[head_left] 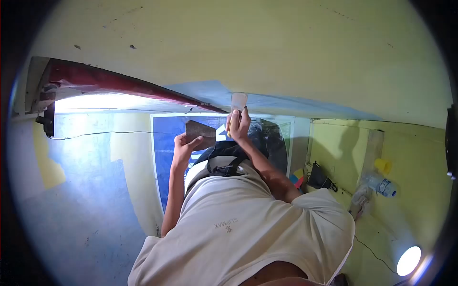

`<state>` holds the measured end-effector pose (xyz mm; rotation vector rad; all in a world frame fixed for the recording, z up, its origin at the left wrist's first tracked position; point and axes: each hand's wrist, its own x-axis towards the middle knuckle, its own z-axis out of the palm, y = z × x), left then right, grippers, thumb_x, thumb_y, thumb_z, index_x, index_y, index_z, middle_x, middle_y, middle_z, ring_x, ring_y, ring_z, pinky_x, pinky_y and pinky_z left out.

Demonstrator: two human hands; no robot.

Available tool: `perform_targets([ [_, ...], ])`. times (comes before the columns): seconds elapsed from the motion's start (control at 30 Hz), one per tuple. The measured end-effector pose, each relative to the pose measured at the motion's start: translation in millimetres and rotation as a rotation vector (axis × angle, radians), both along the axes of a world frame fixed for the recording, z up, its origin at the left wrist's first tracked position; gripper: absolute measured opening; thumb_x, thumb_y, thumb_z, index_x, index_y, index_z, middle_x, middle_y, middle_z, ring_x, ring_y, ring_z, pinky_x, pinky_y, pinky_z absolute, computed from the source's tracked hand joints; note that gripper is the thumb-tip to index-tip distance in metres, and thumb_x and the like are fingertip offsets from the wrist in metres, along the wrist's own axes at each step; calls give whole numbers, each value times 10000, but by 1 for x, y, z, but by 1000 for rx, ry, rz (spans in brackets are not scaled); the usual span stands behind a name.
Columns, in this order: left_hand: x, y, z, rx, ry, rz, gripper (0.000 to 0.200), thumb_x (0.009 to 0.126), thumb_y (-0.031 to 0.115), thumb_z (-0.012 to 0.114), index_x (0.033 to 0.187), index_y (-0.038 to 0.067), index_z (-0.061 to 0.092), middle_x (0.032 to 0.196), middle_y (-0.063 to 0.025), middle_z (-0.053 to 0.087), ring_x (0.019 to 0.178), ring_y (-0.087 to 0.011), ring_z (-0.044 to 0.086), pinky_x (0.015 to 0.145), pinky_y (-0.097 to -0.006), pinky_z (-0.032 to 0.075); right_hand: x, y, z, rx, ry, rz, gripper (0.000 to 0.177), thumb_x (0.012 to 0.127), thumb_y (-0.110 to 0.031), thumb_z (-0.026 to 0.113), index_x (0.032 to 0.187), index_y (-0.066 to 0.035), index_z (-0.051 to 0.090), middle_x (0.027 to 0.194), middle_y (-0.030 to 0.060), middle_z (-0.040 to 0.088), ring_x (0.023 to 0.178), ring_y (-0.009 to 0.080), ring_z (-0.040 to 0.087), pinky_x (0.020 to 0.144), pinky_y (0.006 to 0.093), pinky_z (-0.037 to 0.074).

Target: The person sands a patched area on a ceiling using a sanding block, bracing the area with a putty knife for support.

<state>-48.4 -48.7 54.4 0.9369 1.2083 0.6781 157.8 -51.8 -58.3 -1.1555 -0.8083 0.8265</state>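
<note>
A putty knife with a yellowish handle is in my right hand, its fingers closed round it. Its pale, wide blade points up and overlaps a bluish patch on the yellow-green wall. Lower and to the left, my left hand grips a flat, dark grey-brown plate, thumb across its face. The plate is tilted, level with my waist. Between the two hands and my body, a dark strap or bag hangs at my waist over the light shirt.
A red beam runs along the upper left, beside a bright opening. At right are a black bag, a yellow cup and a plastic bottle. A lit lamp stands at the lower right with a cord. A blue poster lies behind my arms.
</note>
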Motion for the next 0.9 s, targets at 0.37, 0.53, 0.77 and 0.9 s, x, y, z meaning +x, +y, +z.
perform_targets([
  [0.37,-2,1,0,-24,14,0,228,884,17,727,1102,-44,704,1021,-95,749,897,-149,702,848,-317,562,9,9,-45,33,-486,-71,210,1025,-178,504,921,-6,442,530,63,543,419,193,589,393,324,450],
  [0.53,-1,7,-4,-3,17,2,235,880,53,746,1092,-39,707,1006,-82,749,883,-135,690,838,-308,543,2,6,8,13,-64,42,207,1036,-183,499,936,-10,443,545,64,550,429,173,587,396,306,436],
  [0.77,-5,-3,-7,-4,53,16,245,864,33,755,1092,-40,705,1026,-94,746,908,-152,698,862,-313,551,2,4,14,-4,-71,19,222,1046,-205,484,932,-19,445,527,52,542,439,148,590,409,291,442],
  [0.9,-4,-3,-8,-34,30,1,223,872,37,750,1077,-41,710,1014,-87,749,890,-142,700,848,-312,554,3,8,18,0,-136,-7,232,1051,-208,466,909,-29,423,528,42,531,420,120,549,393,273,412],
])
